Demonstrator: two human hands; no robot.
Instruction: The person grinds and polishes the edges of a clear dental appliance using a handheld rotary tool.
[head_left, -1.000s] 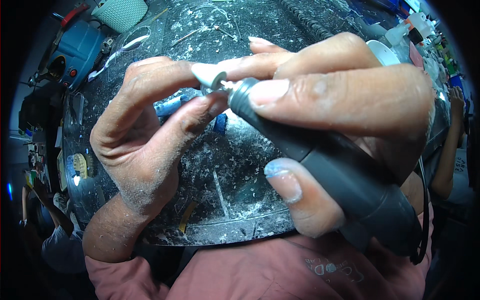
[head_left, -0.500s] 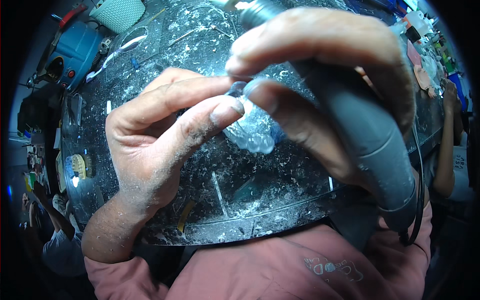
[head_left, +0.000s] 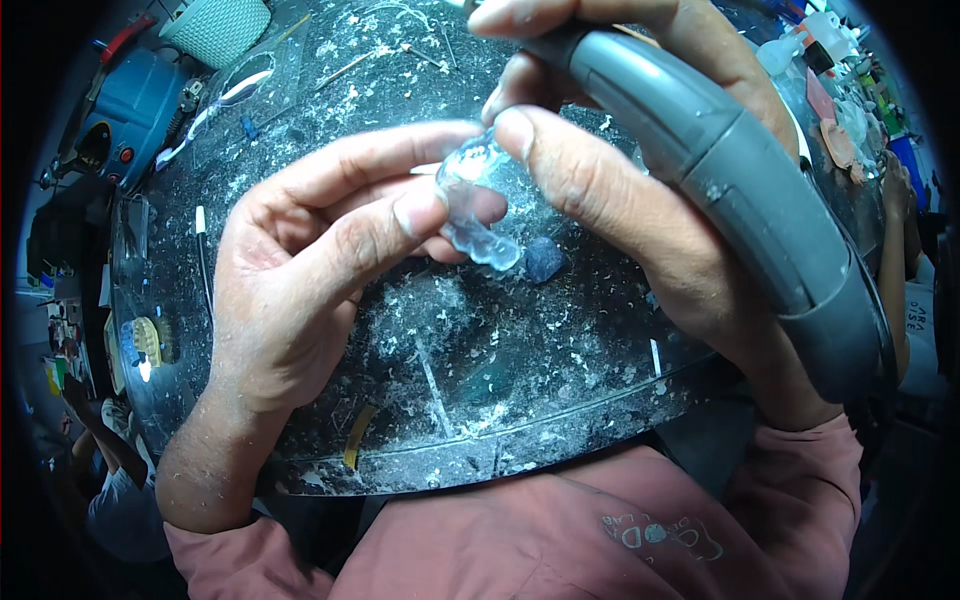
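A clear, tooth-shaped dental aligner (head_left: 484,243) is held above the dark work table, its scalloped end hanging down. My left hand (head_left: 305,230) pinches its left side between thumb and fingers. My right hand (head_left: 610,195) touches its upper end with the thumb, and the fingertips behind are partly hidden. In that same right hand lies a thick grey rotary handpiece (head_left: 745,175), its body slanting down over the wrist. The handpiece's tip is largely hidden by the fingers at the top. Just beyond the aligner, a small dark blue lump (head_left: 543,260) rests on the table.
White shavings and dust cover the table (head_left: 520,390). At far left stand a blue machine (head_left: 140,105) and a woven basket (head_left: 215,32); a yellowish dental model (head_left: 147,340) sits lower. Bottles (head_left: 825,40) and pink pieces (head_left: 835,140) lie at right, near another person's arm (head_left: 897,200).
The handpiece has swung right and its front end up, away from the aligner. My left hand's grip on the aligner has shifted, and more of the aligner shows.
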